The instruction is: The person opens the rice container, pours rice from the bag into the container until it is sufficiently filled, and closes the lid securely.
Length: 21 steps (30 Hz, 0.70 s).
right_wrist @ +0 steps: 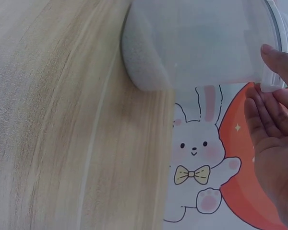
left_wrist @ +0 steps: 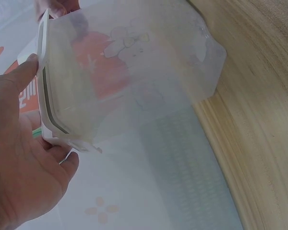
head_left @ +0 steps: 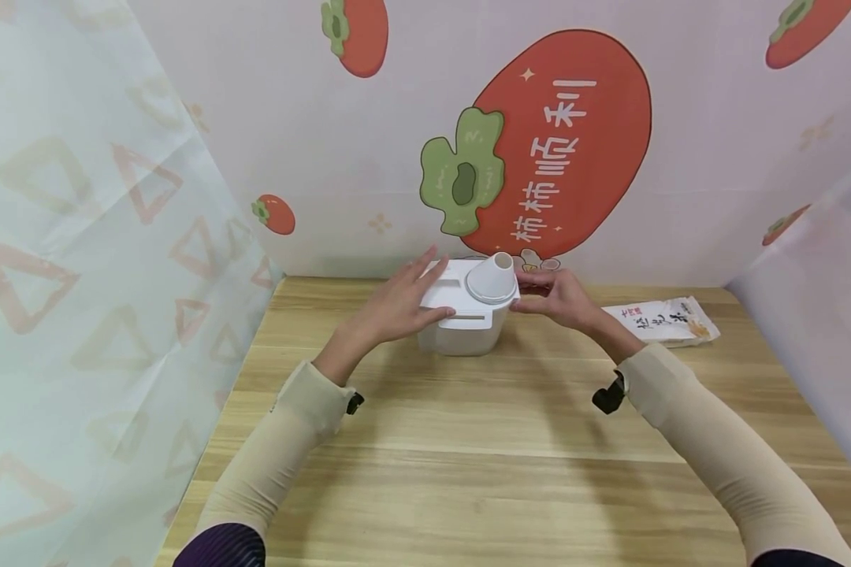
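Nearest: two beige sleeves reaching forward over the bare wooden bench [head_left: 468,472]

Further in, left hand [head_left: 397,303] laid flat on the lid of the white plastic container [head_left: 461,323], fingers [head_left: 425,264] straight and spread, thumb at the lid's near rim; in the left wrist view, thumb pressed against the lid edge, container [left_wrist: 129,72] translucent and apparently empty

Right hand [head_left: 556,298] at the container's right side, just under the rim of the white funnel [head_left: 495,279]; fingers loosely curved, touching or nearly touching the lid edge; in the right wrist view, right hand [right_wrist: 276,143] open-palmed with a fingertip against the rim, no firm pinch to be made out

Container upright at the middle of the bench, toward the back wall, funnel seated mouth-down in the lid opening

To the right and well apart, sealed bag of rice [head_left: 663,319] lying flat, untouched

Behind, wall cloth [head_left: 560,142] with a large persimmon print

Judged progress: early; funnel in place and container steadied, nothing poured yet, bag yet to be picked up and opened
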Each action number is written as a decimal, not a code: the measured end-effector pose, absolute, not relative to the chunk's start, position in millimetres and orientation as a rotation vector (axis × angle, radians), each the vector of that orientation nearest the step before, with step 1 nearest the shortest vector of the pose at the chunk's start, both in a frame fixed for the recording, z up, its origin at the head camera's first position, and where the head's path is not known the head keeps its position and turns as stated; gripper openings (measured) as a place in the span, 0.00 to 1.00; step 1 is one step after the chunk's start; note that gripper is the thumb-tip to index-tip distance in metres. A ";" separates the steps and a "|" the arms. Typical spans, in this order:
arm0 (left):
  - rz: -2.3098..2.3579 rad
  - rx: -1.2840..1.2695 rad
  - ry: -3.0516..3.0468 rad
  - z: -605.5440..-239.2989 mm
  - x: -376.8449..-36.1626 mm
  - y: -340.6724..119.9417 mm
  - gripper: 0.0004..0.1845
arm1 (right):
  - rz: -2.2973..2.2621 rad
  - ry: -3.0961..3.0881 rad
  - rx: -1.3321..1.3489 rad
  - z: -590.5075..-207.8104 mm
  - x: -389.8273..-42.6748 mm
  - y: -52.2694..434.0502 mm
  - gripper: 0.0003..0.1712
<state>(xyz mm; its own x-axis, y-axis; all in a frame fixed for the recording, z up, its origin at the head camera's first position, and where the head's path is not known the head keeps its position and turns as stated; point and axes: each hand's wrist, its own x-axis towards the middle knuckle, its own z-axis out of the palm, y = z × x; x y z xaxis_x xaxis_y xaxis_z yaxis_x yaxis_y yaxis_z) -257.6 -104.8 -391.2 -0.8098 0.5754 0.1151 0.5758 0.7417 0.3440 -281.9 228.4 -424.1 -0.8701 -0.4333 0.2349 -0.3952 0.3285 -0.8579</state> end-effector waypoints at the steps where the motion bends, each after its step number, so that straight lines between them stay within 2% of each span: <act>1: -0.581 -0.966 -2.930 -391.2 -257.6 -104.8 0.49 | -1.610 2.538 -0.791 -423.7 -282.1 228.2 0.33; 8: -0.588 -0.961 -2.925 -392.1 -256.7 -106.6 0.49 | -1.432 2.719 -0.787 -418.3 -284.8 229.8 0.33; 15: -0.590 -0.960 -2.916 -392.1 -257.3 -107.4 0.49 | -1.043 2.878 -0.917 -399.2 -285.8 231.9 0.35; 21: -0.589 -0.957 -2.921 -391.5 -257.4 -106.3 0.49 | -0.976 2.840 -0.912 -384.1 -284.5 232.0 0.35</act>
<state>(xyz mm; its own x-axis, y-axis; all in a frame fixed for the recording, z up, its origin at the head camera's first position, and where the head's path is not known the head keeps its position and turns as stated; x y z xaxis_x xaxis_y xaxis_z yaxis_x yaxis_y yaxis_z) -257.4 -106.3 -391.5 -0.8127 0.5688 0.1264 0.5733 0.7421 0.3473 -284.5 232.0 -384.1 -0.8310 -0.5271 0.1780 -0.5251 0.6375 -0.5638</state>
